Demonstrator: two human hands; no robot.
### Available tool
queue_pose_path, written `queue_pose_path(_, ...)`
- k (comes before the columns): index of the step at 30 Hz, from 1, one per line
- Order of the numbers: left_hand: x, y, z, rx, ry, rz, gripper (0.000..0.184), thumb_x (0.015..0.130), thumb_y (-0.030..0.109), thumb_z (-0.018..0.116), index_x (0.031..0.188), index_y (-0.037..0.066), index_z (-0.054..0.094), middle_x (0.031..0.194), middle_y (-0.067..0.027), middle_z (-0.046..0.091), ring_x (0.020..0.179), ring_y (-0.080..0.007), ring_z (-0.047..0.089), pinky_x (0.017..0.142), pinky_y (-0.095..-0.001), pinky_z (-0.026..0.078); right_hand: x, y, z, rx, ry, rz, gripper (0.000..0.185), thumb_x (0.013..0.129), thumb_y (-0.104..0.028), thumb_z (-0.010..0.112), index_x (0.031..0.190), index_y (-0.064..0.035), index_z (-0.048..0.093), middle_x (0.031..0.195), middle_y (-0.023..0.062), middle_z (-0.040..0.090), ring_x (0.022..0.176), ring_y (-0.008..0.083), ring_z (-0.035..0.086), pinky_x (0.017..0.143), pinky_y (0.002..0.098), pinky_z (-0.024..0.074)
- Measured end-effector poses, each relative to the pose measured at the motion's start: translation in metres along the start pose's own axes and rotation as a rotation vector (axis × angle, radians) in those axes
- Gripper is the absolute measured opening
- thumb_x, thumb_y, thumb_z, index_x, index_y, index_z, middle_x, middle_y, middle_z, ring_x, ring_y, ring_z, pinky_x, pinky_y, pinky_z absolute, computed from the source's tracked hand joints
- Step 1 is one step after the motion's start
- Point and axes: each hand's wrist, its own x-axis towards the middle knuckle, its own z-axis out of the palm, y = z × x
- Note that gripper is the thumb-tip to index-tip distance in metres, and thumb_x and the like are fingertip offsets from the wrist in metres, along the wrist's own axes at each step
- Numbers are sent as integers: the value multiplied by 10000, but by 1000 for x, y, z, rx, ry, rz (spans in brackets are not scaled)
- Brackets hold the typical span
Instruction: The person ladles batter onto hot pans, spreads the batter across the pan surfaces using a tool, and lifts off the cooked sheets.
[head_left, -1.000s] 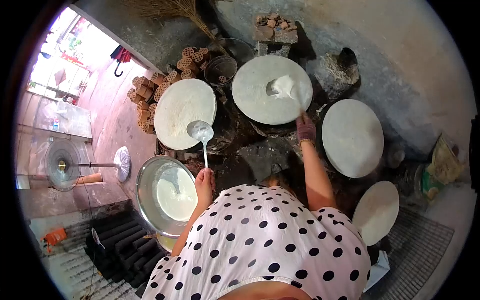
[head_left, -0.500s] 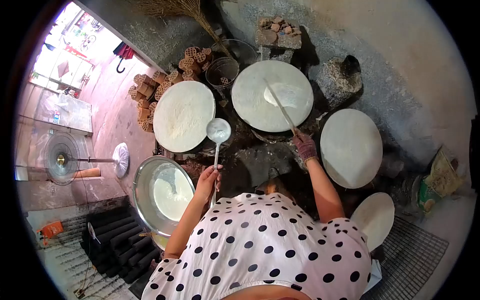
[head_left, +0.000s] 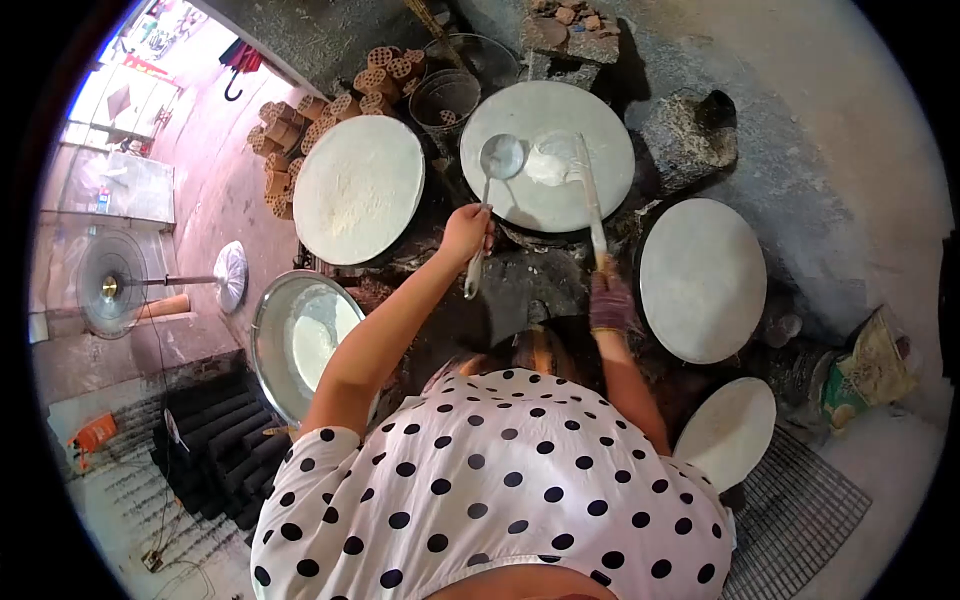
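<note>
White batter (head_left: 549,166) indistinct between ladle (head_left: 502,157) and stick (head_left: 592,205); gloved right hand (head_left: 610,300) blurred.

At the middle griddle (head_left: 548,100)'s near edge, passage lies between the ladle (head_left: 502,157) and the spatula (head_left: 590,198). The left forearm (head_left: 385,315) obstructs access across the basin (head_left: 266,342)'s right rim.

Left hand (head_left: 466,236) now farther forward; ladle (head_left: 502,157) shifted over far round plate (head_left: 560,100), near white batter (head_left: 548,165).
</note>
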Motion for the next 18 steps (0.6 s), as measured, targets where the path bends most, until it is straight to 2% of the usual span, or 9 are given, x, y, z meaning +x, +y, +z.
queue_pose_path(3, 5, 4, 26, -10, 79, 8, 206, 962, 179, 454, 1028, 20, 567, 658, -31, 506, 449, -136, 483, 403, -300, 415, -11, -4, 84, -261, 138, -202, 368, 874, -215, 587, 1238, -160, 577, 1045, 146, 643, 870, 317, 630, 801, 405, 507)
queue_pose_path(5, 5, 0, 40, -33, 138, 23, 192, 950, 140, 443, 1004, -13, 546, 658, -54, 511, 442, -161, 476, 408, -310, 414, -2, -49, 85, -117, 144, -200, 349, 881, -211, 576, 1226, -160, 574, 1096, 153, 635, 883, 304, 635, 800, 399, 511)
queue_pose_path(6, 6, 1, 39, -33, 134, 15, 192, 950, 140, 443, 1004, -13, 546, 658, -54, 511, 442, -161, 476, 408, -310, 414, 9, -47, 96, 121, -62, -24, 345, 910, -248, 537, 1236, -141, 575, 1066, 167, 641, 894, 329, 627, 802, 417, 506)
queue_pose_path(8, 7, 5, 28, -370, 38, -70, 230, 974, 152, 445, 1108, -7, 541, 655, 10, 478, 443, -89, 424, 416, -264, 401, 1, -47, 87, 359, -263, 172, 355, 940, -285, 498, 1246, -122, 577, 1035, 181, 646, 904, 354, 619, 805, 435, 502)
queue_pose_path(9, -6, 12, 12, -714, -137, -177, 272, 978, 127, 435, 1207, -7, 492, 648, 43, 432, 442, -50, 389, 417, -218, 381, -2, -65, 54, 310, -177, -61, 371, 944, -282, 484, 1279, -135, 549, 1059, 192, 641, 926, 360, 617, 817, 434, 499)
queue_pose_path(11, -69, 37, -2, -616, -205, -54, 322, 999, 168, 398, 1276, 12, 448, 641, 61, 391, 440, -24, 359, 405, -179, 330, 6, -70, 22, 259, -82, -295, 390, 948, -279, 470, 1312, -147, 521, 1083, 203, 636, 948, 365, 615, 829, 432, 496)
queue_pose_path(14, -86, 40, -10, -537, -176, 52, 331, 1008, 201, 383, 1273, 15, 451, 646, 59, 396, 427, -26, 344, 380, -189, 306, 19, -56, 27, 223, 80, -61, 436, 940, -336, 472, 1343, -170, 494, 1156, 207, 614, 1013, 379, 600, 872, 440, 481)
queue_pose_path(16, -84, 44, -20, -507, -196, 88, 336, 1010, 216, 380, 1269, 14, 452, 650, 58, 401, 417, -27, 336, 366, -196, 296, 25, -36, 64, -197, -167, -42, 405, 886, -268, 559, 1284, -199, 559, 1165, 164, 626, 1063, 360, 594, 922, 416, 459)
queue_pose_path(18, -86, 41, -35, -576, -208, -47, 344, 1004, 223, 401, 1274, 15, 450, 612, 61, 397, 396, -26, 323, 352, -199, 284, 3, -78, 34, -139, -283, -78, 428, 898, -300, 521, 1311, -188, 531, 1204, 163, 603, 1077, 379, 575, 936, 447, 437)
